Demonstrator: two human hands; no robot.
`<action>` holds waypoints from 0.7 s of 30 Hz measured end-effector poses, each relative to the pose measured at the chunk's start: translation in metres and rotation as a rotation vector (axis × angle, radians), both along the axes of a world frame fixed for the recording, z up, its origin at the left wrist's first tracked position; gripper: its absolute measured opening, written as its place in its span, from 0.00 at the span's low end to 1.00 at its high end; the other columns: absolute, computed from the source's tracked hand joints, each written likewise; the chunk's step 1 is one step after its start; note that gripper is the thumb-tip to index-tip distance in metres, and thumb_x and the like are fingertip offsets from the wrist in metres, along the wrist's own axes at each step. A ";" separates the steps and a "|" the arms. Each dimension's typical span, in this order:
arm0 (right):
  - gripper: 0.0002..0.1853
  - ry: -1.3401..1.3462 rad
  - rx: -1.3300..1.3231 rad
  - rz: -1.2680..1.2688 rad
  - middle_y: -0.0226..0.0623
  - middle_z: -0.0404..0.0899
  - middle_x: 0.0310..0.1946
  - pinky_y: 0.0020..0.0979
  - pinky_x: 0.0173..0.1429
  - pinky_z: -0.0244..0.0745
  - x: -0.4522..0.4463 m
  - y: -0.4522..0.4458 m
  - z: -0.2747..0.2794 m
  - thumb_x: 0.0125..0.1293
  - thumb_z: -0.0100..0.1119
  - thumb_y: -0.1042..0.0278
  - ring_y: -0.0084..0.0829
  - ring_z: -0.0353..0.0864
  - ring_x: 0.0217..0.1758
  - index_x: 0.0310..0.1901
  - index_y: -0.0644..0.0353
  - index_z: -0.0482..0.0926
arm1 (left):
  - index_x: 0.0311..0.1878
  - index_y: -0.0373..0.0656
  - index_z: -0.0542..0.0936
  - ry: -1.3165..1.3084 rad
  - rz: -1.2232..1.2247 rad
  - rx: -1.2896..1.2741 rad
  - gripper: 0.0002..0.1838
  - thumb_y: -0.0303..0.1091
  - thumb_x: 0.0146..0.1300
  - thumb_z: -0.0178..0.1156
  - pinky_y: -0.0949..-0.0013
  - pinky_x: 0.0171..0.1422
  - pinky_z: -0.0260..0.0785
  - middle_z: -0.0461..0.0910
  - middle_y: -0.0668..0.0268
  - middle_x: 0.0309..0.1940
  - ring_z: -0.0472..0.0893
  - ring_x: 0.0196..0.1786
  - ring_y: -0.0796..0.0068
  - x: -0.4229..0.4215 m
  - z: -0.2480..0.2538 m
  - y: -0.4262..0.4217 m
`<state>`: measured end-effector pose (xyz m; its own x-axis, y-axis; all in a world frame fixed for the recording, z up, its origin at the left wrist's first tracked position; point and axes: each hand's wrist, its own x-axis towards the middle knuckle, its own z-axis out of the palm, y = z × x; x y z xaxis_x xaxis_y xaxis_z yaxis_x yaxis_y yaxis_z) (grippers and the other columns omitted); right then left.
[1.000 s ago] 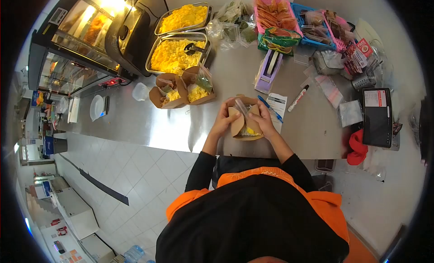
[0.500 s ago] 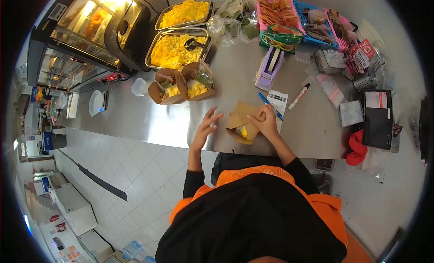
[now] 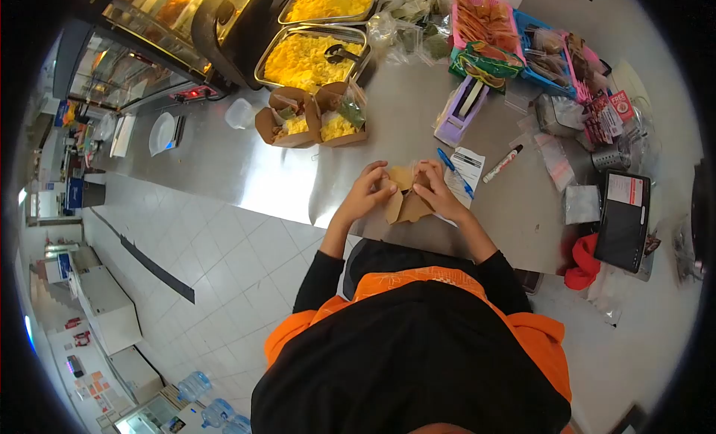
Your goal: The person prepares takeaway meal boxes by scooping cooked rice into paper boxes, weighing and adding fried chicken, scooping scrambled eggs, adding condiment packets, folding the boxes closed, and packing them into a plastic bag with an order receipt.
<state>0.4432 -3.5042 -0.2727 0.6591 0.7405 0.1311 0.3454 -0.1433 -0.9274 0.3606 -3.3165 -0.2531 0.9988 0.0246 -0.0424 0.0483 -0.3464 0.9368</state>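
Note:
A small brown cardboard food box (image 3: 410, 209) stands near the counter's front edge, its top flaps partly folded over so its contents are hidden. At its left side my left hand (image 3: 365, 192) has bent fingers pressed on a flap. My right hand (image 3: 438, 192) grips the right flap between thumb and fingers. Beyond them, two open food boxes (image 3: 287, 139) hold yellow food, and a clear bag of green leaves (image 3: 352, 109) rests in one. A blue pen (image 3: 455, 173) lies on a printed slip (image 3: 468, 164) beside my right hand.
Two metal trays of yellow food (image 3: 309, 57) and a heated display cabinet (image 3: 160, 31) stand at the back left. To the right are a purple tape dispenser (image 3: 461, 113), a marker (image 3: 503, 164), plastic baskets (image 3: 485, 20) and a black tablet (image 3: 623, 229).
My left hand has come down onto the box's left side. The flaps are folded further over, covering the yellow food seen earlier. The camera view has shifted slightly.

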 end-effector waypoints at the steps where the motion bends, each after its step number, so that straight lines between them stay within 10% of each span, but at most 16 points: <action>1: 0.17 0.025 0.038 0.008 0.45 0.52 0.50 0.37 0.60 0.54 0.001 0.003 -0.001 0.56 0.53 0.62 0.42 0.57 0.56 0.46 0.56 0.65 | 0.42 0.36 0.71 0.062 -0.048 0.002 0.19 0.41 0.53 0.57 0.67 0.56 0.59 0.62 0.52 0.54 0.66 0.55 0.60 0.005 0.005 0.003; 14: 0.18 -0.030 -0.111 0.002 0.48 0.55 0.51 0.41 0.57 0.55 -0.001 0.013 -0.002 0.51 0.57 0.59 0.51 0.58 0.54 0.42 0.57 0.70 | 0.27 0.38 0.73 0.217 -0.068 -0.342 0.11 0.35 0.58 0.52 0.70 0.51 0.59 0.64 0.58 0.47 0.68 0.47 0.68 0.018 -0.004 0.002; 21: 0.14 -0.316 -0.212 0.118 0.57 0.50 0.53 0.45 0.58 0.55 -0.002 0.008 0.004 0.61 0.43 0.63 0.57 0.58 0.53 0.48 0.57 0.64 | 0.36 0.35 0.70 -0.062 -0.005 0.120 0.09 0.32 0.61 0.45 0.63 0.56 0.57 0.61 0.53 0.49 0.65 0.51 0.57 0.013 -0.014 -0.015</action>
